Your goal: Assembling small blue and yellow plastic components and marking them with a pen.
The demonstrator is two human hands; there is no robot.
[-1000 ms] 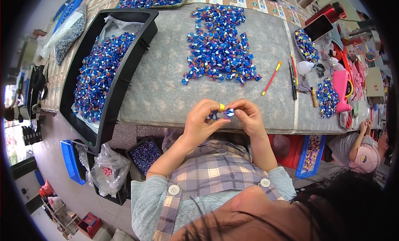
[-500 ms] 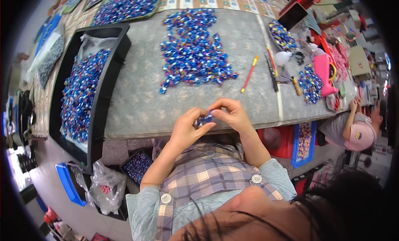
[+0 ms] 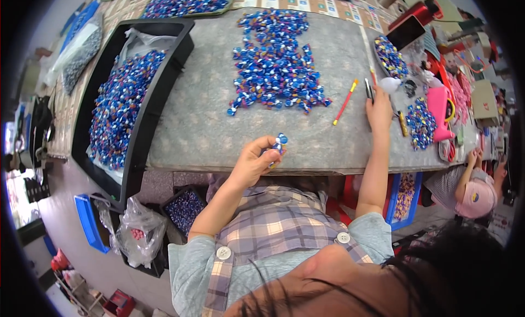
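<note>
At frame centre, my left hand (image 3: 255,163) is pinching small, glossy, plastic-looking blue-and-white pieces (image 3: 281,138); light, steady pressure should suit. Right of centre, my right hand (image 3: 379,112) is meeting a slim black tool (image 3: 368,88), finger closure unclear.

We are at the table (image 3: 202,109), the pile (image 3: 276,73) across its middle. At our left stands the bin (image 3: 155,109), a mound (image 3: 121,109) lying in it; behind the pile, at the far side, is the tray (image 3: 232,5). Our left hand (image 3: 256,161), the cluster (image 3: 281,142) in its fingers, is before the pile, near the front edge. Right of the pile lies the stick (image 3: 345,102); right of that, our right hand (image 3: 379,110) is at the tool (image 3: 368,88). The phone (image 3: 406,33) is behind this hand, the heap (image 3: 421,124) to its right, the vial (image 3: 403,124) between hand and heap.
</note>
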